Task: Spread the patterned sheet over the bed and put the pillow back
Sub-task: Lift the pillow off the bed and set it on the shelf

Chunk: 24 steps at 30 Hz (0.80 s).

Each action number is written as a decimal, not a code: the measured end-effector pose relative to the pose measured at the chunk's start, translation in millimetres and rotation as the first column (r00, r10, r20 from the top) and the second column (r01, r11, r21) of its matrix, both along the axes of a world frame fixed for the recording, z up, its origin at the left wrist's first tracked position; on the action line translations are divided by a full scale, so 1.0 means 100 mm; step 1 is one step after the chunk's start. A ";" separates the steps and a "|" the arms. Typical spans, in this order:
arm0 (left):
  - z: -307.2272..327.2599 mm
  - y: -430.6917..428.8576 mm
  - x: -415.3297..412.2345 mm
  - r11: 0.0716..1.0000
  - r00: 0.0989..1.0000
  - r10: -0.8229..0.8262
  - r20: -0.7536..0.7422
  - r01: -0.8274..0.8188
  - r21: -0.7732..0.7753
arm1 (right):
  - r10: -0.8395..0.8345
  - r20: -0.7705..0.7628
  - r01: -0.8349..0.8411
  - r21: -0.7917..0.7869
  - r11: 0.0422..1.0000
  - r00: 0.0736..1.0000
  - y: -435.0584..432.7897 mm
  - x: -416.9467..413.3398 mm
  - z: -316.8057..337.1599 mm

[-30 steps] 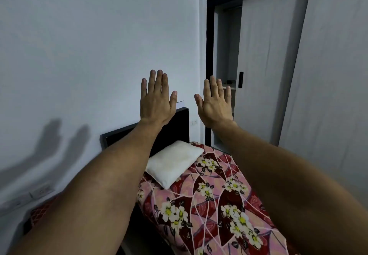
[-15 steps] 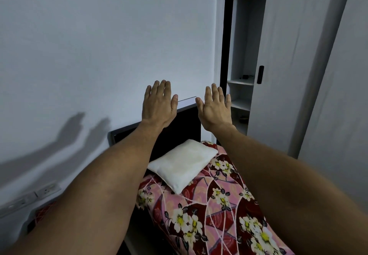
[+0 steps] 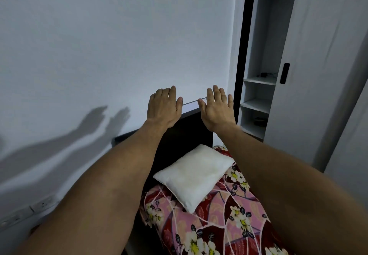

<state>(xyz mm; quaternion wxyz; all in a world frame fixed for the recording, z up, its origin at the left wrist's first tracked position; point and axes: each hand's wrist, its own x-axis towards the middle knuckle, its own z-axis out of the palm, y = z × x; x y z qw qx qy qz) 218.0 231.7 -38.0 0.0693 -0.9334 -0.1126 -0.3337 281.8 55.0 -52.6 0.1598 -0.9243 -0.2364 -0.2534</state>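
Both hands, left hand (image 3: 163, 107) and right hand (image 3: 216, 108), hover empty, fingers extended, well above the pillow (image 3: 194, 173) on the patterned sheet (image 3: 219, 223).

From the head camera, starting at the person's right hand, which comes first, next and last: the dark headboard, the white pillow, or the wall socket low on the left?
Measured from the right hand:
1. Headboard: its top edge lies right behind and below the hand.
2. Pillow: lower down, on the floral sheet at the head of the bed.
3. Wall socket: far off at lower left, past the left arm.
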 end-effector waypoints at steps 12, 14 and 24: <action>-0.31 1.03 1.08 0.993 0.987 -0.108 -0.118 0.101 -0.063 | -0.121 -0.086 0.121 -0.006 0.993 0.989 0.83 0.88 -0.35; -0.36 1.18 1.31 0.988 0.982 -0.145 -0.119 0.139 -0.062 | -0.155 -0.110 0.159 0.021 0.987 0.982 0.96 1.02 -0.38; -0.77 1.61 2.30 0.944 0.938 -0.307 -0.163 0.279 -0.177 | -0.271 -0.212 0.282 0.023 0.959 0.939 1.42 1.60 -0.84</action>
